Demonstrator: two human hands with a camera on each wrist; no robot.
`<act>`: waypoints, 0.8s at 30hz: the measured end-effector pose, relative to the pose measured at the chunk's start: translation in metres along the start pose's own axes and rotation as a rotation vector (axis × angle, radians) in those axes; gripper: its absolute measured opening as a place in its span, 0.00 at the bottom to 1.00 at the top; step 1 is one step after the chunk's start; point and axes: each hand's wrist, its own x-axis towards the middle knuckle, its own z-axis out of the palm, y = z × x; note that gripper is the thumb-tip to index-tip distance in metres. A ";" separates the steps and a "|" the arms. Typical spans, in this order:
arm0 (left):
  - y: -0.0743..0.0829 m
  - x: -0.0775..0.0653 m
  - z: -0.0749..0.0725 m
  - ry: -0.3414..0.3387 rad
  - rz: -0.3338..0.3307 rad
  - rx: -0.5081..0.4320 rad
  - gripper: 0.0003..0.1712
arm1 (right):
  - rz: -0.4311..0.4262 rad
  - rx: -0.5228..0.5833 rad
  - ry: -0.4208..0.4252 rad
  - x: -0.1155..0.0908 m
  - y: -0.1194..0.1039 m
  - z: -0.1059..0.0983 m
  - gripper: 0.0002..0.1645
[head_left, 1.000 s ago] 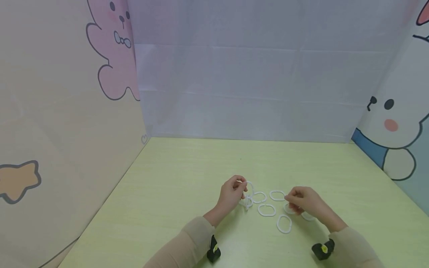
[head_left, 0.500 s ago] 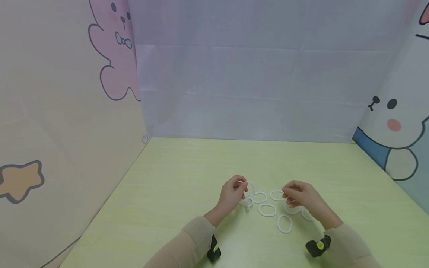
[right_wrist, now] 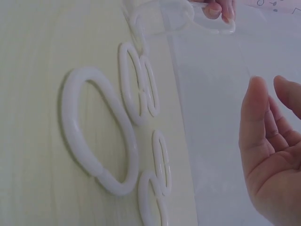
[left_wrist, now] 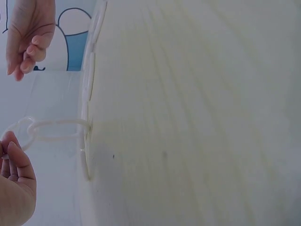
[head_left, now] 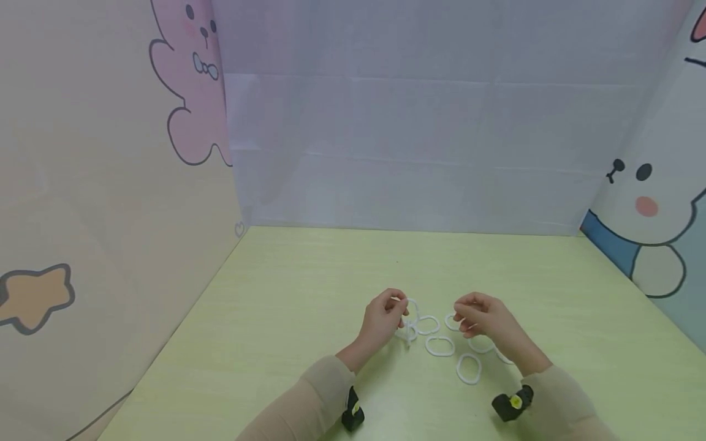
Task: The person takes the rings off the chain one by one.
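In the head view my left hand [head_left: 382,313] pinches a white plastic chain link [head_left: 413,302] above the table. A second link [left_wrist: 59,121] hangs from it in the left wrist view, its lower end down at the tabletop beside other links. My right hand [head_left: 488,321] hovers over the loose links to the right. Its thumb and fingertips are apart in the right wrist view, with nothing between them. Close to that camera lies a loose oval link [right_wrist: 70,113] with a small split in its ring. Part of the links behind the right hand is hidden.
Several more white links lie scattered between and below the hands, among them one link [head_left: 439,355] at the middle and another link [head_left: 458,375] nearer the front. The table [head_left: 309,269] is pale yellow-green. A white sheet [head_left: 408,153] stands behind, with printed cartoon panels at both sides.
My right hand has moved left and a little upward, away from the right-hand links and toward the left hand. The left hand stays in place with its link.
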 end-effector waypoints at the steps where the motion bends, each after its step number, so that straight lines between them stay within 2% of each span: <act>1: 0.001 0.000 0.001 0.002 0.001 0.000 0.07 | -0.001 0.006 -0.005 0.000 -0.001 0.001 0.19; 3: 0.001 -0.001 0.002 0.007 0.005 0.001 0.06 | 0.006 0.017 -0.004 0.000 -0.002 0.004 0.19; 6: 0.017 -0.008 0.003 0.008 0.003 0.006 0.04 | 0.012 0.018 -0.004 0.001 -0.003 0.007 0.20; 10: 0.022 -0.010 0.005 0.006 -0.014 0.012 0.04 | 0.015 0.017 -0.026 0.004 -0.002 0.010 0.22; 14: 0.003 -0.002 0.009 0.009 -0.008 0.013 0.06 | 0.009 0.006 -0.057 0.006 0.000 0.013 0.22; 24: 0.001 0.000 0.010 0.016 0.005 0.000 0.05 | -0.002 0.015 -0.086 0.009 0.005 0.020 0.23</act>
